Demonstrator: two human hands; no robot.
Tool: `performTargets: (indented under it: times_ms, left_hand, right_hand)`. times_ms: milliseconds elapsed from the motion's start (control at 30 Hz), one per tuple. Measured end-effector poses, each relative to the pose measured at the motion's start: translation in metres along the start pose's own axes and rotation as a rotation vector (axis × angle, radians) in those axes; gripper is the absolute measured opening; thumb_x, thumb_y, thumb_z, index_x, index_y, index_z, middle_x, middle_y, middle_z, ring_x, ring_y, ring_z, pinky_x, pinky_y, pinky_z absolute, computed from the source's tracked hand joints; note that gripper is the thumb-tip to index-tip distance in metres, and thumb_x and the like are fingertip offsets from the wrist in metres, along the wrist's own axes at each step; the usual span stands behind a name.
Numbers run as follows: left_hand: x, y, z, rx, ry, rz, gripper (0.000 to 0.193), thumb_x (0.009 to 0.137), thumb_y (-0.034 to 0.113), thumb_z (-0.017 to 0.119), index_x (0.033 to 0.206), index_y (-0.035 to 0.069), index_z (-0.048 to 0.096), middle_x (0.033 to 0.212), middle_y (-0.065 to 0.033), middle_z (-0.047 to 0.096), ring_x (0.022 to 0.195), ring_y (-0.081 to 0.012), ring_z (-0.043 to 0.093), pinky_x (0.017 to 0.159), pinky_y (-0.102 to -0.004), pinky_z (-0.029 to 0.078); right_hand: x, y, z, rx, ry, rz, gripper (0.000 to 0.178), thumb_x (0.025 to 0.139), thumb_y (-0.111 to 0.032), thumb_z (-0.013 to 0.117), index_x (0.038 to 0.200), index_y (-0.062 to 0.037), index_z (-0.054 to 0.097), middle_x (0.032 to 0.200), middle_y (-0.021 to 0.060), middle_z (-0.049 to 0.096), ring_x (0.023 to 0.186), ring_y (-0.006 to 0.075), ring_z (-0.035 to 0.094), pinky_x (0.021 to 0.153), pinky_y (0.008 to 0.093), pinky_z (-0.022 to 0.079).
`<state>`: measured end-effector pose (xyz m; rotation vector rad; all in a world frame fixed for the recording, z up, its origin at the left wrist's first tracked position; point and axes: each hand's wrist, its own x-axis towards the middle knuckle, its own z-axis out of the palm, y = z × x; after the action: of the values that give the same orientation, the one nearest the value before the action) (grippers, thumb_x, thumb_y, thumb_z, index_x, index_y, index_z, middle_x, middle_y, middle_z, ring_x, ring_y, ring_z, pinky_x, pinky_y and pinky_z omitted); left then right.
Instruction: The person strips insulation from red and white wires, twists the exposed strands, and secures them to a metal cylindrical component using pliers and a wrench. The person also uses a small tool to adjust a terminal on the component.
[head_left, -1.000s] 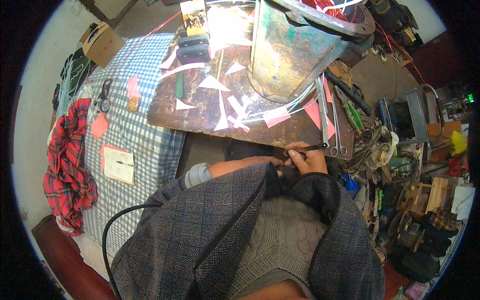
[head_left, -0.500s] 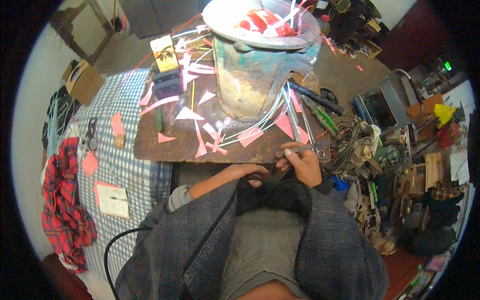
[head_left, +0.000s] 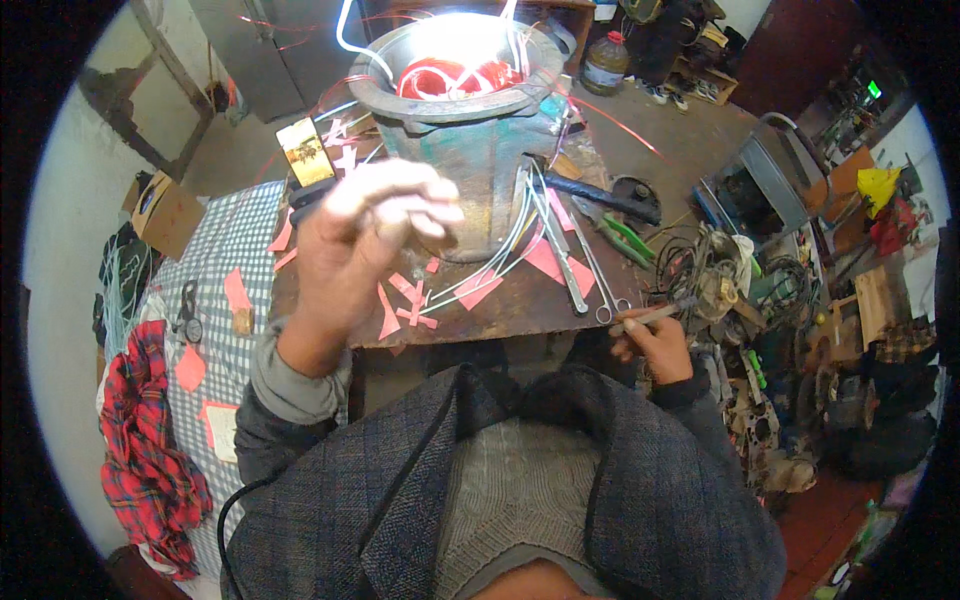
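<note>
**Left hand (head_left: 375, 240) lifts from my lap to the front of the housing; right hand (head_left: 655, 347) shifts outward**

Half a second ago both hands are low by the worktop (head_left: 500, 325) edge; now the left rises before the metal housing (head_left: 490, 165), while the right sits past the long scissors (head_left: 601, 283), just beside their finger loops. My view has shifted too.

My left fingers are half curled, blurred and whitened by glare, so I cannot tell whether anything is between them. That hand hides the housing's lower left side and part of a dark block (head_left: 312, 192). My left sleeve (head_left: 290, 385) cuts off much of the notebook (head_left: 225, 445). My right thumb and fingers pinch a flat grey strip (head_left: 655, 314), off the worktop's right front corner; its far end blurs into the clutter behind.

The housing stands upright at the back of the worktop, stained green and rusty yellow, with a wide round rim. Inside, a red wire coil (head_left: 490, 77) shows below a burst of light that washes out the far rim. Pink scraps (head_left: 548, 260) lie in front.
</note>
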<state>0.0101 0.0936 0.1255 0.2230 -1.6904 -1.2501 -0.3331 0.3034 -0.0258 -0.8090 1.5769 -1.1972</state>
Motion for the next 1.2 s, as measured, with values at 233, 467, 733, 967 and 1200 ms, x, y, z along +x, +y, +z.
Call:
performTargets:
  times_ms: [233,467,733,967,1200]
  left_hand:
    - [0.084,0.008,0.009,0.281,0.217,0.265,0.046,0.100,0.006,0.057,0.144,-0.002,0.047,0.136,-0.0206,0.061,0.109,-0.0279,0.069,0.094,-0.0368,0.056]
    - [0.107,0.014,0.052,0.820,-0.091,0.740,0.043,0.086,-0.010,0.052,0.128,-0.004,0.057,0.121,-0.0188,0.064,0.105,-0.0234,0.067,0.092,-0.0347,0.055]
    - [0.095,0.000,0.059,1.240,-0.484,0.525,0.077,0.081,0.012,0.075,0.151,0.006,0.044,0.152,-0.0197,0.047,0.142,-0.0395,0.044,0.120,-0.0506,0.034]
    - [0.089,-0.014,0.068,1.375,-0.558,0.619,0.073,0.081,0.037,0.077,0.143,0.008,0.053,0.148,-0.0208,0.048,0.142,-0.0415,0.042,0.121,-0.0576,0.030]
    - [0.084,-0.025,0.064,1.204,-0.615,0.634,0.074,0.075,0.035,0.083,0.135,0.001,0.055,0.128,-0.0220,0.054,0.128,-0.0421,0.050,0.117,-0.0571,0.033]
  right_hand:
    - [-0.018,-0.015,-0.067,0.097,0.457,-0.301,0.029,0.105,-0.018,0.058,0.123,0.0032,0.064,0.101,0.0140,0.074,0.073,0.0196,0.071,0.062,0.0310,0.056]
    - [-0.020,-0.054,-0.088,0.053,0.480,-0.472,0.029,0.105,-0.022,0.058,0.121,0.0011,0.064,0.101,0.0135,0.074,0.076,0.0165,0.069,0.066,0.0310,0.054]
    - [-0.035,-0.067,-0.093,0.166,0.397,-0.515,0.028,0.105,-0.020,0.057,0.121,0.0020,0.064,0.103,0.0148,0.074,0.075,0.0169,0.068,0.068,0.0320,0.055]
    - [-0.052,-0.112,-0.092,0.054,0.479,-0.594,0.026,0.104,-0.018,0.059,0.120,0.0015,0.065,0.101,0.0141,0.073,0.075,0.0172,0.068,0.067,0.0311,0.053]
    - [-0.043,-0.167,-0.070,-0.039,0.474,-0.753,0.021,0.102,-0.009,0.061,0.119,0.0011,0.065,0.106,0.0138,0.071,0.081,0.0177,0.068,0.071,0.0307,0.054]
